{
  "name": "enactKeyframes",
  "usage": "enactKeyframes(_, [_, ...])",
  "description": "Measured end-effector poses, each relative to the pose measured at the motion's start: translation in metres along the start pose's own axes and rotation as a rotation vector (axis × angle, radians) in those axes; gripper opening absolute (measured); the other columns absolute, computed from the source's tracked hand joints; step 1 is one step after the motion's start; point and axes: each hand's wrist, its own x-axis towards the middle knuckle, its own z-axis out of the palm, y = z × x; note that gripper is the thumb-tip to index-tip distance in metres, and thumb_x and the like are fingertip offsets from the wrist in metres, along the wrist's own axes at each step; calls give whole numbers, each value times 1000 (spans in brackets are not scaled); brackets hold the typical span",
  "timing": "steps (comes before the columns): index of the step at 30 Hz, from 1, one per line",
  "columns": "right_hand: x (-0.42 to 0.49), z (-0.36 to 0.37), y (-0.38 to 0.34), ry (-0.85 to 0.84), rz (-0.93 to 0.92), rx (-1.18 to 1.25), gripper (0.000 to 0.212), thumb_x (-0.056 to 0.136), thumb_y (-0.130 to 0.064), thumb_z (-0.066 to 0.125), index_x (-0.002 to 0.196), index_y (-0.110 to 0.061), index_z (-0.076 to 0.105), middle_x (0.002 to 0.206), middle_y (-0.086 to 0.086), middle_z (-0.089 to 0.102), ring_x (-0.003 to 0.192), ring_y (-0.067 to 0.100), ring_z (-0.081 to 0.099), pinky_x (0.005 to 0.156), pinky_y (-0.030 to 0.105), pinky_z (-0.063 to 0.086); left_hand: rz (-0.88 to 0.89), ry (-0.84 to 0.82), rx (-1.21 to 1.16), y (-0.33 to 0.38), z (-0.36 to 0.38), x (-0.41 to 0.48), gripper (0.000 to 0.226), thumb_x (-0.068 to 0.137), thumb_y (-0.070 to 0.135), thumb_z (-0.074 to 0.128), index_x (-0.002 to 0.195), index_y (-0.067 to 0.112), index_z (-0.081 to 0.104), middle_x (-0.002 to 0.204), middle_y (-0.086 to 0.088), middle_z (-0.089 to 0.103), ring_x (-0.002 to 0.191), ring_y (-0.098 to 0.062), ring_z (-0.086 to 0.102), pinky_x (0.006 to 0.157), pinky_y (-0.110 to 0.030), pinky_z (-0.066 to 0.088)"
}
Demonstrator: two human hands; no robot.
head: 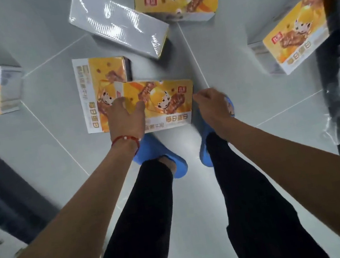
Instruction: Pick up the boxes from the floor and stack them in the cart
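Presently the left hand point(125, 117) lies spread atop the yellow snack box point(160, 99) on the floor point(54, 116); the right hand point(212, 104) curls at its edge, grip unclear. Lifted unevenly, it might slip.

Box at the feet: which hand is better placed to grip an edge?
Right, probably: the right hand is curled at the right edge of the box, while the left hand lies spread flat on its top.
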Motion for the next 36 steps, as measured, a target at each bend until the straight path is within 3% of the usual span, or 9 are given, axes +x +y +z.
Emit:
enactKeyframes(5, [68, 40, 0, 68, 84, 30, 40, 106, -38, 43, 132, -13, 58, 114, -1, 60, 110, 21, 57, 87, 28, 38, -8, 154, -110, -15, 24, 60, 48, 96, 39, 60, 137, 15, 54, 136, -1, 53, 126, -15, 48, 100, -21, 30])
enactKeyframes(7, [91, 54, 3, 52, 86, 86, 52, 102, -47, 41, 133, -9, 58, 120, 7, 67, 112, 27, 63, 97, 37, 47, -6, 191, -119, -21, 31, 80, 17, 95, 38, 60, 92, 22, 61, 97, 5, 57, 92, -4, 54, 83, -12, 37])
enactKeyframes(8, [101, 59, 5, 35, 88, 107, 59, 98, -53, 41, 133, -9, 58, 120, 10, 69, 111, 28, 64, 100, 42, 49, -5, 207, -117, -23, 33, 87, 29, 95, 39, 59, 78, 16, 55, 83, 2, 52, 75, 0, 51, 70, -8, 39])
enactKeyframes(10, [108, 65, 4, 9, 102, 145, 70, 91, -62, 40, 132, -9, 58, 119, 11, 70, 108, 28, 66, 100, 44, 50, -4, 207, -162, -24, 36, 96, 42, 91, 49, 55, 86, 7, 57, 88, -3, 55, 74, -5, 50, 69, -18, 44])
enactKeyframes(15, [99, 67, -3, 19, 110, 159, 57, 100, -53, 54, 137, -11, 50, 122, 6, 66, 109, 24, 63, 102, 40, 48, -62, 146, -239, -21, 39, 91, 79, 83, 69, 52, 145, 19, 45, 143, -3, 53, 131, -23, 50, 112, -47, 39])
enactKeyframes(21, [51, 42, -14, 12, 168, 188, 70, 73, -68, 63, 122, -21, 43, 118, 7, 67, 104, 27, 68, 99, 47, 56, -111, 116, -318, -13, 14, 52, 75, 82, 71, 51, 144, 28, 45, 140, 8, 53, 128, -19, 52, 111, -44, 41])
enactKeyframes(24, [12, 22, -24, 13, 153, 176, 52, 91, -53, 68, 124, -21, 43, 109, 3, 68, 87, 13, 63, 83, 18, 53, -133, 86, -444, -5, -11, 19, 77, 70, 68, 57, 136, 29, 49, 132, 7, 60, 118, -18, 61, 106, -47, 48])
enactKeyframes(32, [-127, -45, -65, -30, 28, 362, 28, 91, -21, 76, 117, -19, 66, 105, 6, 78, 85, 22, 77, 75, 36, 62, -97, -47, -622, 15, -83, -88, 63, 80, 36, 57, 141, 31, 48, 128, 0, 66, 108, -23, 70, 92, -48, 58])
enactKeyframes(36, [-197, -78, -83, -65, -87, 366, 54, 88, -9, 78, 135, -16, 53, 122, 3, 69, 100, 18, 73, 79, 31, 63, 11, -74, -636, 26, -121, -151, 69, 78, 22, 51, 147, 25, 45, 131, -3, 65, 117, -25, 65, 96, -43, 56])
